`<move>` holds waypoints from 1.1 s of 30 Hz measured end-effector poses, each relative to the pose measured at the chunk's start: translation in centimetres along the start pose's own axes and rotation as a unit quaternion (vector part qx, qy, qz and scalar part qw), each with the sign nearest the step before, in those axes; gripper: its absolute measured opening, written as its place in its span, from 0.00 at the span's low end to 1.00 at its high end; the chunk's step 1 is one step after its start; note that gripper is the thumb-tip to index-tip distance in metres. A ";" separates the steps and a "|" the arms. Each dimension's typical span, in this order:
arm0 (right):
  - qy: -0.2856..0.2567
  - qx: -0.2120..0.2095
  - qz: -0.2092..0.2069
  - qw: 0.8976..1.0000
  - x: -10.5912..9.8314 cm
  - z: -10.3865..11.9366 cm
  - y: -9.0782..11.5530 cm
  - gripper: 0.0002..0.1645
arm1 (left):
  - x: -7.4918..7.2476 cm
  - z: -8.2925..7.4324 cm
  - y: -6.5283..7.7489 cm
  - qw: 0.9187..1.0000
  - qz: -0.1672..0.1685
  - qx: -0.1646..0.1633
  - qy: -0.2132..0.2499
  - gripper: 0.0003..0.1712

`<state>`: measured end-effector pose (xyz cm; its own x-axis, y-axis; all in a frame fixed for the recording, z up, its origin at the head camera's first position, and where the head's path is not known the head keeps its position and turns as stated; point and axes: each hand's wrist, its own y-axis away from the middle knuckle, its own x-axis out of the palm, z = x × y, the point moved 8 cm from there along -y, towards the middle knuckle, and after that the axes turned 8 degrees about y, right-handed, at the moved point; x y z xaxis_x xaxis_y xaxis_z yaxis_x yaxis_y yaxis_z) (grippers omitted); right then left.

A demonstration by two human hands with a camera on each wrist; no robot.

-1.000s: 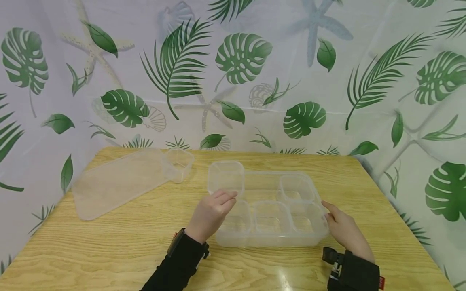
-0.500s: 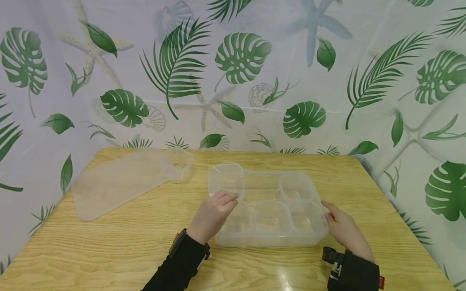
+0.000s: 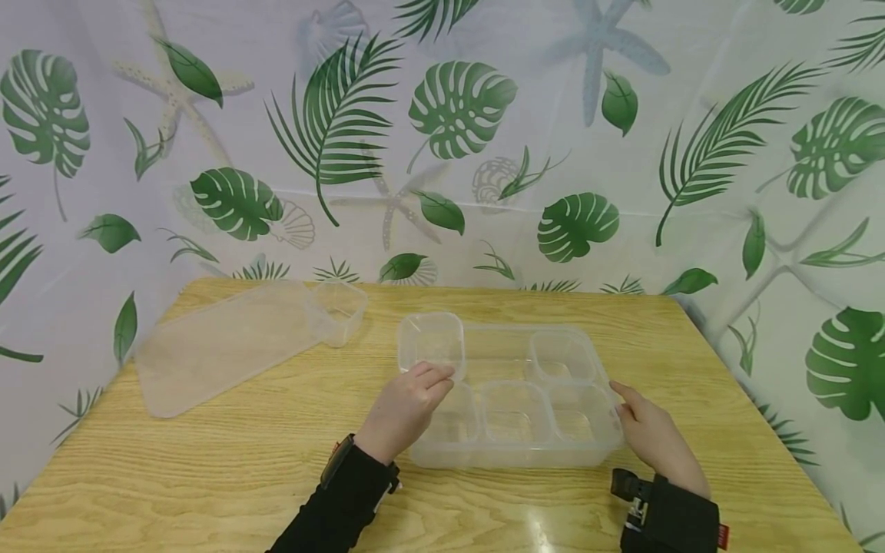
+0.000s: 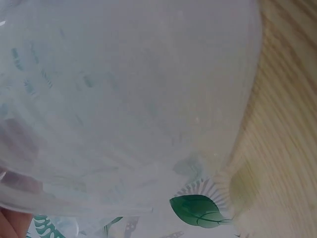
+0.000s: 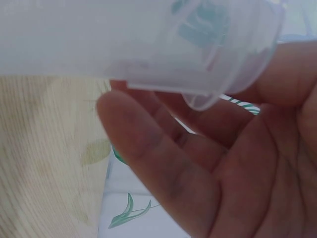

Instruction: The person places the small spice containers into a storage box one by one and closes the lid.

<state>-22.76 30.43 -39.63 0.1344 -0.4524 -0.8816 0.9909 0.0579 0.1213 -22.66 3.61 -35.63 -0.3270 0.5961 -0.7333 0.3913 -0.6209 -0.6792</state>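
Note:
A large clear plastic box [image 3: 512, 458] sits on the table, with several small square clear cups inside, such as the back-right cup [image 3: 565, 359]. My left hand [image 3: 401, 411] pinches another small cup [image 3: 432, 336] by its near rim, over the box's back-left corner. That cup is tilted, its mouth partly facing me. Translucent plastic [image 4: 148, 99] fills most of the left wrist view, with fingertips at its lower left. My right hand [image 3: 657, 438] grips the box's right end; in the right wrist view, thumb and curled fingers [image 5: 143, 134] lie around the box end [image 5: 74, 39].
A flat translucent lid [image 3: 228, 346] lies on the left of the wooden table [image 3: 207, 476]. One more small clear cup [image 3: 339, 311] stands at the lid's right end. Behind the table hangs a leaf-patterned cloth [image 3: 484, 230].
The cup in my left hand has tipped slightly and come a little lower and nearer to the box. My right hand and the box have stayed in place.

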 end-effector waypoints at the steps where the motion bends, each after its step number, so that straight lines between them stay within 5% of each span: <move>1: 0.000 0.000 -0.001 1.000 0.0 0.0 0.0 0.26 | 0.0 0.0 0.0 1.000 0.000 0.000 0.001 0.10; 12: 0.001 0.005 0.002 1.000 0.1 -0.1 0.0 0.26 | 0.8 0.1 0.0 0.999 0.037 -0.009 -0.001 0.11; 21: 0.002 0.001 -0.003 1.000 0.1 -0.1 0.0 0.26 | 1.9 0.6 0.1 0.996 0.082 -0.047 0.001 0.13; 33: 0.009 0.004 0.002 1.000 0.1 0.2 -0.2 0.26 | 3.4 1.8 1.0 0.975 0.182 -0.125 0.028 0.18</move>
<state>-22.90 30.18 -39.63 0.1382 -0.4362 -0.8892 0.9904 0.0522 0.1283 -24.89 4.10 -38.80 -0.0830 0.3904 -0.9169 0.6720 -0.6575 -0.3407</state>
